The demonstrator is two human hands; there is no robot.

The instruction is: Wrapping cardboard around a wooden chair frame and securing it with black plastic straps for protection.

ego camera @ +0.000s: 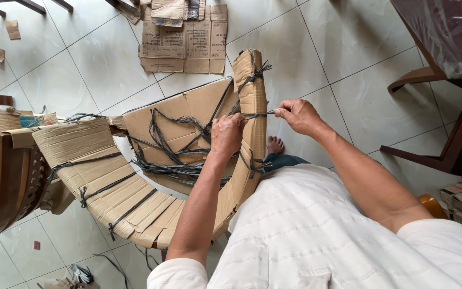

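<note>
Closest to me is a white shirt [306, 235], with both bare arms reaching out over it. My right hand [298, 115] pinches a dark string [255, 114] and pulls it tight. My left hand [226, 135] is closed in a fist on the same string, just beside the right one. The string runs around a curved chair piece wrapped in cardboard [252, 96], right under both hands. More dark string [172, 150] lies tangled left of my left hand. Flat cardboard [185, 45] lies on the tile floor [348, 43] past my hands. A bare foot [275, 144] shows below my right hand.
</note>
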